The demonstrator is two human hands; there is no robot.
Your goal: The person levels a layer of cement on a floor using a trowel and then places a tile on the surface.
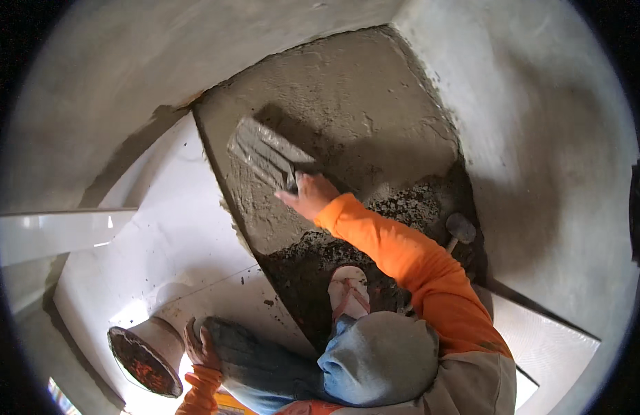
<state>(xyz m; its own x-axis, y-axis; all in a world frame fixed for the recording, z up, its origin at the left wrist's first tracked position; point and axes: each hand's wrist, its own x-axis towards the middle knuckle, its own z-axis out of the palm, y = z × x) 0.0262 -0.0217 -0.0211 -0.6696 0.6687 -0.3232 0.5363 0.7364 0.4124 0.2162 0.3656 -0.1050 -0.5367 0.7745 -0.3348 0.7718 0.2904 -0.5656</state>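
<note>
My right hand (313,196) is closed around the handle of a flat rectangular plastering trowel (268,149), its face smeared with grey mortar. The trowel is over a bed of wet mortar (347,90), close to the edge of the white floor tiles. My left hand (202,344) is down beside my bent knee, with its fingers stretched out and nothing visible in it. Just to its left, a mortar-stained bucket (145,356) leans over, its dark mouth toward the lower left.
White tiles (181,228) cover the floor at left. A mallet (460,228) lies on rough dark mortar near the right wall (541,159). My sandalled foot (349,290) stands at the mortar's near side. Another tile or panel (548,339) leans at lower right.
</note>
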